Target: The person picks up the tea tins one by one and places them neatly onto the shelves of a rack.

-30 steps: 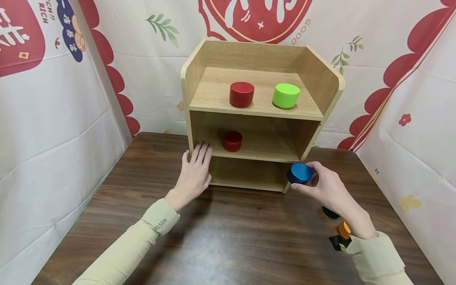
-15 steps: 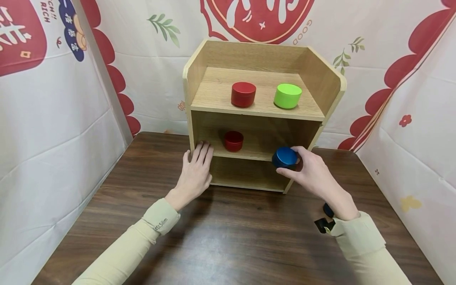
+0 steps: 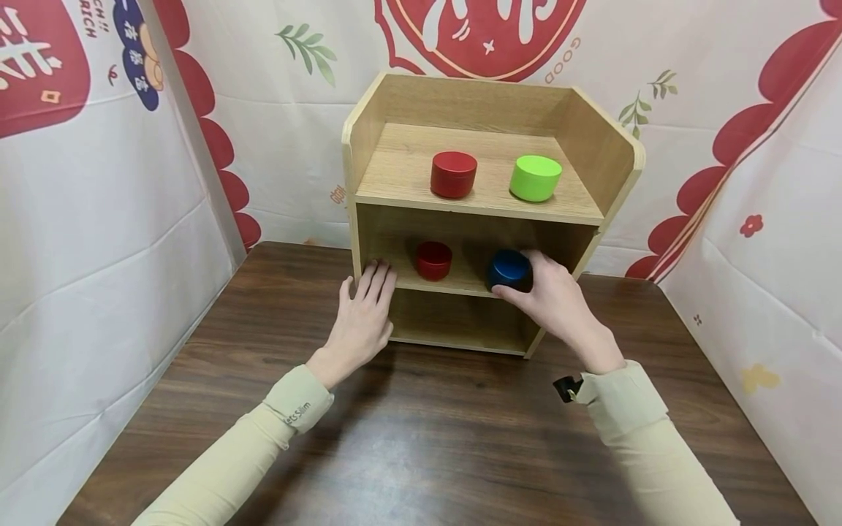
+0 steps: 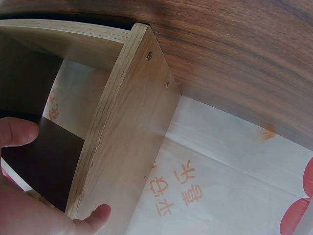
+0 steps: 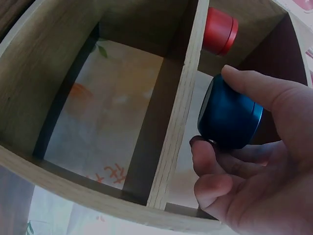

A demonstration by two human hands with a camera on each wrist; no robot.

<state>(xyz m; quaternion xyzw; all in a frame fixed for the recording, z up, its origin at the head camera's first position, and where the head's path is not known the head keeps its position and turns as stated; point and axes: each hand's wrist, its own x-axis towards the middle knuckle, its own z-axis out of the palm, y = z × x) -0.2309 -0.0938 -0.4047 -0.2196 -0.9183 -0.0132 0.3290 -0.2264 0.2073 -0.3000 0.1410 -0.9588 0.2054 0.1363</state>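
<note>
My right hand (image 3: 558,298) pinches a blue round lidded tin (image 3: 509,269) between thumb and fingers. The tin is inside the shelf unit's middle compartment, right of a dark red tin (image 3: 433,261). In the right wrist view the blue tin (image 5: 230,113) is tilted against the camera, beside the middle board; whether it touches the board cannot be told. My left hand (image 3: 358,315) rests at the left side panel (image 4: 122,132) of the wooden shelf unit (image 3: 473,137), fingers straight. One finger lies outside the panel and the thumb sits on the compartment side; the other fingertips are hidden in the left wrist view.
On the top shelf stand a red tin (image 3: 454,174) and a bright green tin (image 3: 536,178). The unit stands on a dark wooden table (image 3: 421,438). A small black object (image 3: 567,389) shows at the right sleeve. Printed white cloth (image 3: 276,131) hangs around the table.
My right hand has carried the blue tin left and inward, from beside the unit's right edge into the middle compartment. My left hand stays at the side panel.
</note>
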